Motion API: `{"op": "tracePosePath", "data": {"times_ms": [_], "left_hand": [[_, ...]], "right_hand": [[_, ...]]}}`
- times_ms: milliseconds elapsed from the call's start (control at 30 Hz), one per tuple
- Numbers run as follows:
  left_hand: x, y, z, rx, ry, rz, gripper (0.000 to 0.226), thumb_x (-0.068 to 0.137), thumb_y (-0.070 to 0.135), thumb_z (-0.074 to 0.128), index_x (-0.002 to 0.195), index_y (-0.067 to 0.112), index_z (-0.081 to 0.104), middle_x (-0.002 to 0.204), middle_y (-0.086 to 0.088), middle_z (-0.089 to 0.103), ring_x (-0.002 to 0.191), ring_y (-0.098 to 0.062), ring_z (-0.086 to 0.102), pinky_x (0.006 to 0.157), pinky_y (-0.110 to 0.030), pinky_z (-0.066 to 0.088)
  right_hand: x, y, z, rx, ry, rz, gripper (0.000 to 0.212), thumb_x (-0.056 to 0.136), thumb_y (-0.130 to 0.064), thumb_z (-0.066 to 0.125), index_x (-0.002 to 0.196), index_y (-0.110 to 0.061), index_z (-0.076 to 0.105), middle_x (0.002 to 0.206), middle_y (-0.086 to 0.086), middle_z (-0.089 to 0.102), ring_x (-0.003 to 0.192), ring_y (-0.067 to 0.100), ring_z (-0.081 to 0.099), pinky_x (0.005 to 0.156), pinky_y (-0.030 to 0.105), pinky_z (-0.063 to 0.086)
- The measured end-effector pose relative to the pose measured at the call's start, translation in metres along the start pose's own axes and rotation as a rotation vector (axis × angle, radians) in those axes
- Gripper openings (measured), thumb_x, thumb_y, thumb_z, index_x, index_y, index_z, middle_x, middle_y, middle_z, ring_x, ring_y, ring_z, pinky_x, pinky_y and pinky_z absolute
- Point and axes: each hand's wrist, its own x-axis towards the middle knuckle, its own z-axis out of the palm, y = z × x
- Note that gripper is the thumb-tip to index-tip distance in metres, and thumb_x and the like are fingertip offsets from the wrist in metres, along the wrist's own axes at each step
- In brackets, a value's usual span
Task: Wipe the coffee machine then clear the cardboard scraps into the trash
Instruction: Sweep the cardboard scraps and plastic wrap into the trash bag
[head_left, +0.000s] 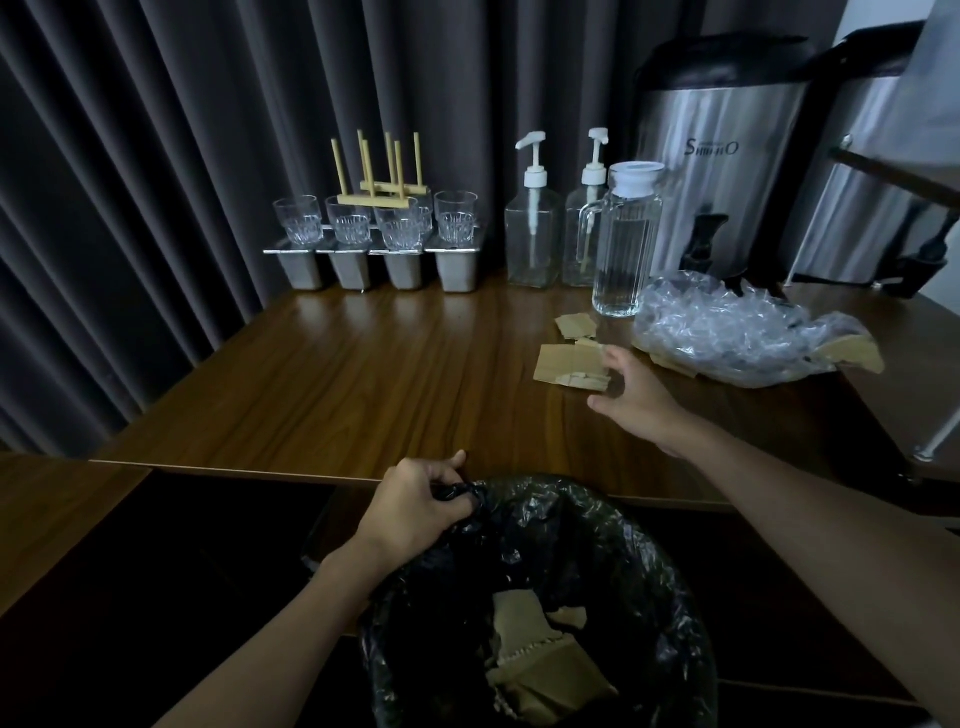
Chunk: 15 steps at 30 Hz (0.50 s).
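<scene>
The left hand (415, 501) had its grip clenched on the rim of the black trash bag (545, 525), cardboard already inside. The right hand (631, 387) reached out, fingers spread open, holding nothing, touching the flat cardboard scrap (569, 364) on the bench (363, 374), beside the crumpled plastic wrap (727, 332).

Head camera looks forward and down, close over the table (363, 364).
</scene>
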Motion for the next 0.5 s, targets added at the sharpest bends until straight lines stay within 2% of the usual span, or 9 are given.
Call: {"op": "tracePosePath", "data": {"times_ms": [67, 167, 233, 300, 367, 433, 500], "left_hand": [[0.0, 0.0, 0.0, -0.011, -0.003, -0.002, 0.003, 0.082, 0.019, 0.079, 0.079, 0.017, 0.078, 0.137, 0.001, 0.06, 0.123, 0.007, 0.053, 0.102, -0.016, 0.045], [0.0, -0.001, 0.0, -0.03, 0.004, -0.006, 0.004, 0.081, 0.017, 0.079, 0.078, 0.017, 0.078, 0.136, 0.001, 0.061, 0.122, 0.009, 0.052, 0.099, -0.012, 0.044], [0.001, -0.002, 0.001, -0.035, 0.006, -0.002, 0.005, 0.081, 0.017, 0.079, 0.076, 0.017, 0.078, 0.135, 0.0, 0.062, 0.122, 0.009, 0.053, 0.1, -0.013, 0.045], [0.001, -0.003, 0.001, -0.042, 0.003, 0.0, 0.006, 0.081, 0.018, 0.08, 0.075, 0.019, 0.077, 0.134, 0.0, 0.063, 0.122, 0.009, 0.052, 0.102, -0.015, 0.045], [0.001, -0.004, 0.001, -0.045, 0.007, 0.003, 0.005, 0.081, 0.02, 0.08, 0.076, 0.02, 0.078, 0.134, 0.003, 0.063, 0.121, 0.009, 0.053, 0.104, -0.018, 0.045], [0.002, -0.005, 0.001, -0.043, 0.009, 0.006, 0.004, 0.081, 0.022, 0.08, 0.077, 0.02, 0.078, 0.134, 0.005, 0.063, 0.12, 0.009, 0.054, 0.105, -0.021, 0.046], [0.003, -0.006, 0.001, -0.039, 0.009, 0.005, 0.004, 0.08, 0.023, 0.08, 0.078, 0.02, 0.078, 0.134, 0.006, 0.063, 0.119, 0.009, 0.055, 0.105, -0.023, 0.046]], "right_hand": [[0.005, -0.001, 0.002, -0.1, 0.039, -0.018, 0.077, 0.086, -0.02, 0.071, 0.15, -0.023, 0.028, 0.147, -0.004, 0.046, 0.131, 0.02, 0.044, 0.106, 0.043, 0.04], [0.01, -0.003, 0.005, -0.217, 0.085, -0.014, 0.066, 0.086, -0.023, 0.071, 0.144, -0.021, 0.041, 0.137, -0.004, 0.057, 0.128, 0.022, 0.049, 0.107, 0.053, 0.037], [0.011, -0.003, 0.006, -0.272, 0.108, -0.02, 0.051, 0.086, -0.024, 0.071, 0.134, -0.023, 0.052, 0.128, -0.005, 0.063, 0.124, 0.022, 0.052, 0.107, 0.053, 0.034], [0.009, -0.004, 0.004, -0.265, 0.115, -0.053, 0.031, 0.087, -0.025, 0.07, 0.116, -0.028, 0.061, 0.108, -0.01, 0.068, 0.116, 0.02, 0.056, 0.105, 0.048, 0.031], [0.006, -0.005, 0.002, -0.241, 0.113, -0.093, 0.018, 0.085, -0.039, 0.07, 0.1, -0.033, 0.064, 0.09, -0.015, 0.067, 0.104, 0.014, 0.058, 0.102, 0.042, 0.027], [0.0, -0.008, 0.001, -0.21, 0.073, -0.129, 0.031, 0.075, -0.066, 0.065, 0.088, -0.037, 0.065, 0.086, -0.017, 0.067, 0.096, 0.009, 0.059, 0.103, 0.043, 0.028], [-0.003, -0.007, 0.002, -0.194, 0.041, -0.137, 0.04, 0.068, -0.079, 0.06, 0.081, -0.04, 0.065, 0.096, -0.019, 0.066, 0.107, 0.008, 0.057, 0.106, 0.051, 0.031]]}}
